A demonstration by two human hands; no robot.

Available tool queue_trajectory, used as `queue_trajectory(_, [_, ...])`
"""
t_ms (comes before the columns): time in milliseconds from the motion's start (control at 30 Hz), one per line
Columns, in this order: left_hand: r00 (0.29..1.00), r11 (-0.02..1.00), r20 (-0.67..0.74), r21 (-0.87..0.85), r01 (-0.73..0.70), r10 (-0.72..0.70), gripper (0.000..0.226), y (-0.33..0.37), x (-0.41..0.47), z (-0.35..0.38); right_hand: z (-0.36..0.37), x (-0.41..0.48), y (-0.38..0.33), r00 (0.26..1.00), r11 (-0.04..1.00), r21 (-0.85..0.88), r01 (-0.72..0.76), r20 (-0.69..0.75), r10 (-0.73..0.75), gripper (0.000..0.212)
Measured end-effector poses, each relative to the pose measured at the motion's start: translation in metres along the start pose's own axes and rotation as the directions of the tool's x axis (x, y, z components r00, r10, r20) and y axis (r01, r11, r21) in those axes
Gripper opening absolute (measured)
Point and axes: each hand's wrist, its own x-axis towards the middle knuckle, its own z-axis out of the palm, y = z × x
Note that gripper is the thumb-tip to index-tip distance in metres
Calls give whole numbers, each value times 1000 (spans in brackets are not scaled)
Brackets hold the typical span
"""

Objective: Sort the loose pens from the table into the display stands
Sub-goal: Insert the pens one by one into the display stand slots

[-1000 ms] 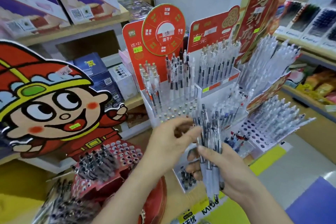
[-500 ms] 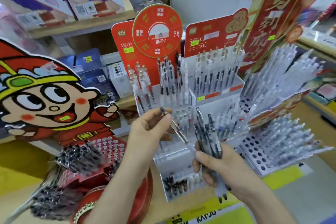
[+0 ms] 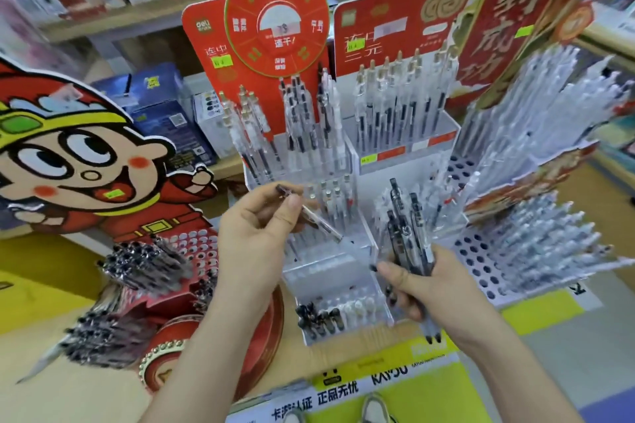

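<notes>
The thumb and curled fingers of the left hand [image 3: 256, 233] pinch a single clear pen [image 3: 321, 223] near its dark upper end. The pen slants down to the right, its tip over a middle tier of the clear stepped stand [image 3: 347, 271]. The fingers of the right hand [image 3: 436, 285] are wrapped round a bundle of dark pens [image 3: 403, 233]. The bundle is held roughly upright, with its clip ends pointing up and away and its tips poking out below the palm. The two hands are near each other but apart, both over the clear stepped stand at the middle of the table [image 3: 343, 355].

The far tiers of that stand hold upright clear pens, and a short row of dark pens sits at the left of its nearest tier. Just behind and to the right is a white stand [image 3: 443, 129] with a red backing card, filled with upright pens. Further right, a white perforated stand [image 3: 477, 257] carries pens that lean out to the right beside rows of open holes. On the left, a red stand [image 3: 196, 244] holds dark pens that lean left below a cartoon cutout [image 3: 86, 161]. A round red dial card [image 3: 276, 17] rises at the far side. A yellow label strip [image 3: 388, 376] runs along the near table edge, above the toes of two shoes [image 3: 376, 407].
</notes>
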Motion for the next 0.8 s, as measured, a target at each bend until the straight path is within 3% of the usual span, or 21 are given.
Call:
queue_trajectory(100, [998, 992, -36, 118, -50, 54, 10, 3, -5, -16, -10, -2, 6, 999, 999, 50, -19, -43, 21, 28])
queue_trajectory(200, [1000, 960, -1, 280, -7, 8, 14, -14, -16, -24, -12, -2, 13, 999, 991, 131, -27, -23, 30, 12])
queue_trajectory(333, [1000, 903, -5, 429, 12, -10, 24, -48, -32, -26, -1, -2, 25, 1000, 989, 145, -17, 11, 16, 14])
queue_trajectory(533, [994, 782, 96, 614, -104, 57, 11, -80, -40, -33, 15, -8, 36, 995, 983, 174, -59, 90, 44, 17])
queue_trajectory(667, [989, 740, 124, 657, -144, 82, 14, -80, -39, -39, 18, -9, 41, 995, 983, 166, -81, 70, 70, 16])
queue_trajectory(800, [995, 789, 60, 607, -99, 79, 16, -71, -38, -43, 16, -9, 42, 997, 989, 132, -71, 43, 66, 16])
